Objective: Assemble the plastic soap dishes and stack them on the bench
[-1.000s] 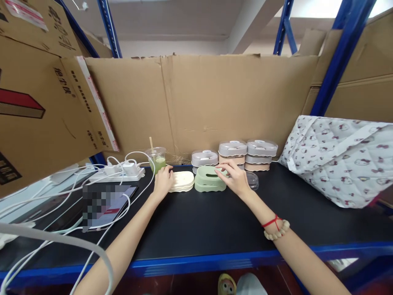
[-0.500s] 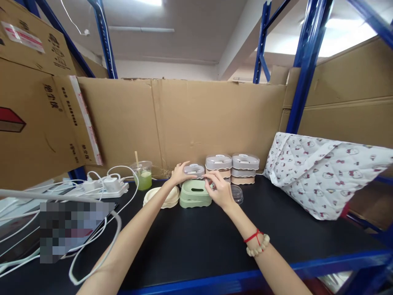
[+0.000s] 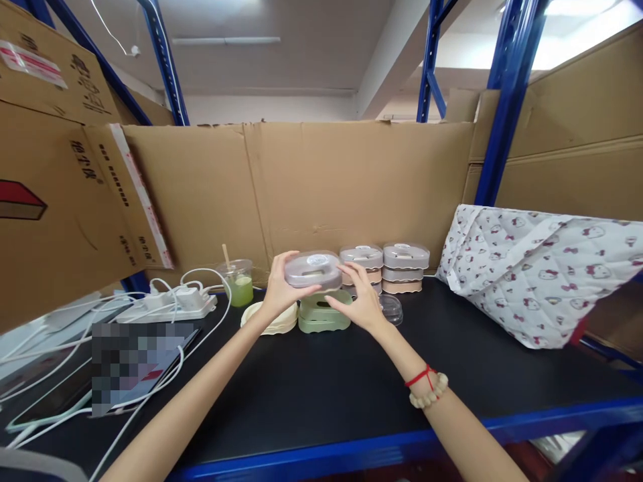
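A pale grey oval plastic box with a clear lid (image 3: 312,270) is held up between my two hands. My left hand (image 3: 280,284) grips its left end, thumb along the front lower edge. At the right end are the fingers of my right hand (image 3: 362,298), with the thumb spread lower down, below the box. Beneath the held box stand stacked light green oval boxes (image 3: 324,320), the top one partly hidden. Cream oval pieces (image 3: 281,324) lie stacked to the left, partly behind my left wrist. A loose clear lid (image 3: 392,309) rests right of my right hand.
Two stacks of grey and peach boxes, a nearer-middle stack (image 3: 362,256) and a right stack (image 3: 404,268), stand behind. A cup of green drink (image 3: 241,289), a power strip (image 3: 173,308) and white cables are left. A patterned quilted bag (image 3: 535,281) leans right. Cardboard (image 3: 351,181) walls the back.
The grey box has come up and toward me from behind the green boxes, carried between my hands. The camera view has shifted slightly.
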`<state>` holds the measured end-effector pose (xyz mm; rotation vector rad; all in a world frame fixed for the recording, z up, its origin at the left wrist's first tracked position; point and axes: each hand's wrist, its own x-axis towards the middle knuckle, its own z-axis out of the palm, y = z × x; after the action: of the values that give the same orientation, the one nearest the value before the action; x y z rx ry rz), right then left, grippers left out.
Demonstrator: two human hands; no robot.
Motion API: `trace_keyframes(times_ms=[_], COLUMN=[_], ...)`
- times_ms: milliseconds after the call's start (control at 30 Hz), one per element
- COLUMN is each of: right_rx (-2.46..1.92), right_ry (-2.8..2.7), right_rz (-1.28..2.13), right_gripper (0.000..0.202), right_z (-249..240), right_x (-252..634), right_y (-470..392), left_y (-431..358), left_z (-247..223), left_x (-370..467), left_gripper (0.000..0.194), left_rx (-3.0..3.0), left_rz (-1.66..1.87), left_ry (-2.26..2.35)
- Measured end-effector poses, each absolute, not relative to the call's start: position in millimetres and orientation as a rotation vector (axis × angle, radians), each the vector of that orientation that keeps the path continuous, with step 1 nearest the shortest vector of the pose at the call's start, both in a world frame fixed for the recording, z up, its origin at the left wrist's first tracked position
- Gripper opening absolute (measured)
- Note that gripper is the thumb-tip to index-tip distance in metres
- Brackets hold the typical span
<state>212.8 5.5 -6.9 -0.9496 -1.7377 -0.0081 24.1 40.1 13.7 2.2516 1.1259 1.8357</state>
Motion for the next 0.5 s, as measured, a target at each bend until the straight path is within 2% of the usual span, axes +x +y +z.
trace_keyframes(times_ms=[67,133,367,500], right_rx=[-0.896,-0.832,-0.738,-0.832], right_ry=[-1.761,-1.832,-1.84,-1.776], right_rz=[0.114,0.222,0.433,0.539], right_gripper=[0.068,0.07,0.055,0.052], right_z=[-7,-6,-4,-3], right_x=[215,216,218,233], right_y=[7,8,10,18], left_y=[25,14,8,11], left_z=[9,5,-2,-7], left_x=[22,22,24,21], left_gripper=[0.079,0.081,0.088,0.083], left_rx=[2.26,2.23,2.144,2.128], left_rz=[1.688,1.604,1.59,1.589], left_ry=[1.007,0.958,0.969,1.051])
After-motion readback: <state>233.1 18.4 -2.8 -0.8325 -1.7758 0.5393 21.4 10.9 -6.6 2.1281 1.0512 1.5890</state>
